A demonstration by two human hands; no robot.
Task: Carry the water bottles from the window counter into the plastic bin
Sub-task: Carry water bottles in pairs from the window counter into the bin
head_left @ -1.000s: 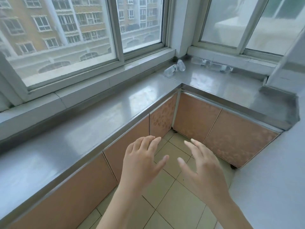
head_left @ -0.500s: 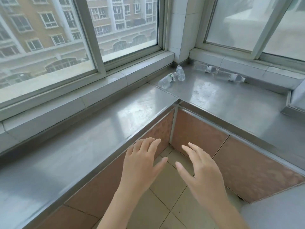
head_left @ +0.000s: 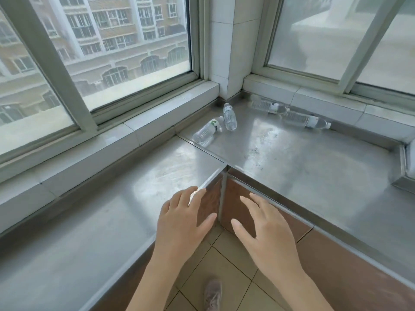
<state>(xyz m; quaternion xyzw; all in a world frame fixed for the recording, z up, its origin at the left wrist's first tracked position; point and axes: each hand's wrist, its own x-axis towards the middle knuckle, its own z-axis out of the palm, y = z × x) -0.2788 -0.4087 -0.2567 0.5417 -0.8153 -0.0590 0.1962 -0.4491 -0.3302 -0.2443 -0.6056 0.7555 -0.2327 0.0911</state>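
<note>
Both hands, the left hand (head_left: 182,223) and the right hand (head_left: 269,232), hang open and empty over the inner corner of the steel table (head_left: 303,167), fingers spread, holding nothing, so the step in hand looks like the reach for a first bottle. Four water bottles lie on their sides well ahead near the window corner: two touching, (head_left: 206,131) and (head_left: 229,116), and two more, (head_left: 267,105) and (head_left: 304,120), along the sill, seemingly end to end. The next move calls for a long stretch forward; the plastic bin is out of view.
</note>
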